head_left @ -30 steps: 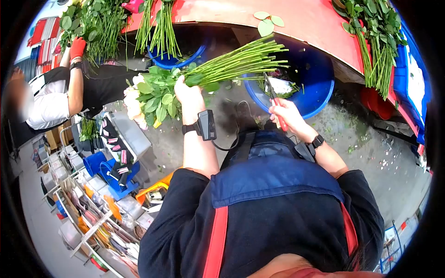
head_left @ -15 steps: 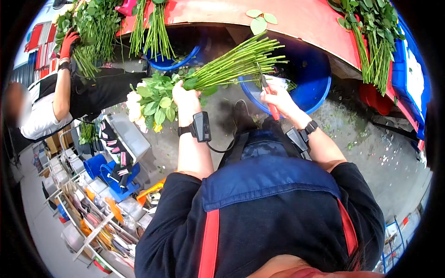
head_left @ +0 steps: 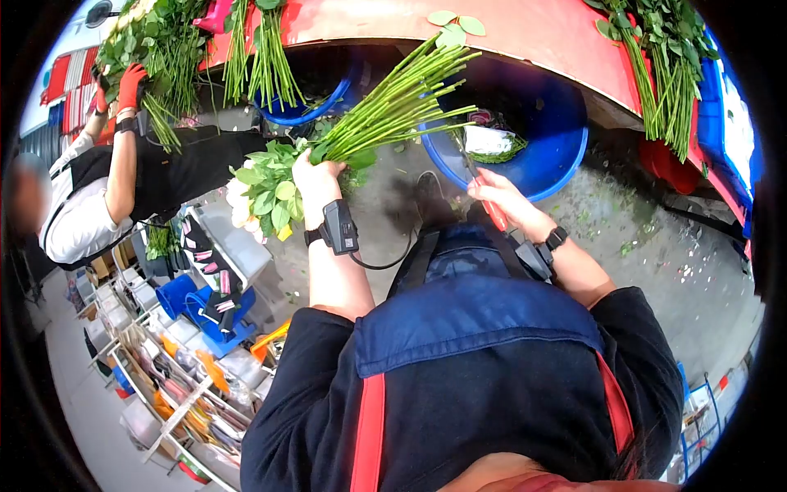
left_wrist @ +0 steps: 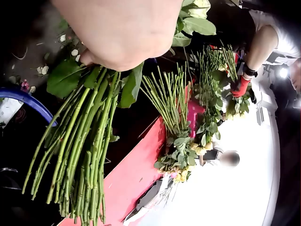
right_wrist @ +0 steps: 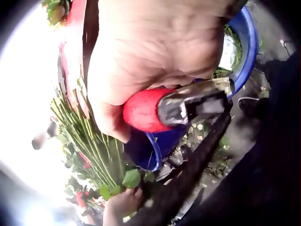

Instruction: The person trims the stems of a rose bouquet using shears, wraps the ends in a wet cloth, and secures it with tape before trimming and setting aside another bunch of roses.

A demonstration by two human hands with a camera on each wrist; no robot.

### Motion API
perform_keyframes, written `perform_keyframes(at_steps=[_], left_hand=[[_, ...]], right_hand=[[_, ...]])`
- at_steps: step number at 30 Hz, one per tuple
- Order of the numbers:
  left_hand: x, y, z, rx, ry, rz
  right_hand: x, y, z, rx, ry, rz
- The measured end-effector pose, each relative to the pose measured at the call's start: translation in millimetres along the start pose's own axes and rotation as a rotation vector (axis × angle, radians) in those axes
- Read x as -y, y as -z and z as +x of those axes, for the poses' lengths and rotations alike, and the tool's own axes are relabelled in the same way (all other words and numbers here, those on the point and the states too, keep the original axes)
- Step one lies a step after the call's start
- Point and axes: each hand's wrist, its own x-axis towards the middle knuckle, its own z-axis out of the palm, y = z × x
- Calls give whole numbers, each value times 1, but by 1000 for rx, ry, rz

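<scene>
My left hand (head_left: 318, 184) grips a bunch of cream roses (head_left: 238, 201) below the leafy heads. Its long bare green stems (head_left: 389, 111) fan out up and to the right, with uneven cut ends in the left wrist view. In my right hand (head_left: 510, 198) are red-handled pruning shears (head_left: 495, 215). Their blades point up toward the lower stem ends, above the rim of a blue tub (head_left: 533, 197). The right wrist view shows the red handle (right_wrist: 146, 110) in my palm, while the blades are hidden there.
A red-topped table (head_left: 525, 41) runs along the far side, with loose leaves and more stem bunches (head_left: 275, 70) over its edge. Another blue tub (head_left: 299, 119) stands below. To the left, a person in red gloves (head_left: 131, 86) handles flowers. Clippings litter the floor (head_left: 648, 246).
My left hand and the bunch have shifted left, and the stem ends have spread and moved left with them. The right hand dips slightly with the shears. The other person's second glove comes into view.
</scene>
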Motion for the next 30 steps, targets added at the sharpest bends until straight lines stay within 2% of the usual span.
perform_keyframes(at_steps=[3, 6, 7, 10, 11, 14, 16, 19, 22, 23, 24, 25, 28, 30], left_hand=[[-2, 1, -9, 81, 11, 25], [17, -2, -1, 43, 74, -15], [25, 1, -2, 86, 17, 38], [53, 3, 18, 118, 68, -115], [53, 2, 18, 115, 85, -140], [51, 2, 14, 82, 138, -108], [33, -1, 7, 109, 174, -107], [-1, -6, -23, 128, 80, -3], [16, -7, -19, 151, 30, 47], [20, -11, -9, 91, 222, -369], [26, -8, -7, 94, 240, -403], [33, -6, -5, 98, 257, -437], [49, -4, 8, 87, 338, -497], [44, 0, 6, 102, 337, -417]], right_hand=[[10, -2, 7, -13, -1, 50], [15, -5, 22, 2, 102, 4], [14, -6, 26, -62, 156, -54], [9, -1, 25, -130, 71, -116], [7, -1, 24, -203, 88, -142], [9, 3, 15, -149, 42, -144], [-6, 9, 22, -153, 141, -184], [1, 7, 28, -130, 199, -217], [21, -1, 31, -101, 195, -170], [21, 2, 35, -82, 201, -190], [20, 6, 38, -62, 206, -211], [8, 8, 43, -131, 234, -284], [17, -1, 29, -196, 152, -205], [21, -4, 17, -236, 162, -216]])
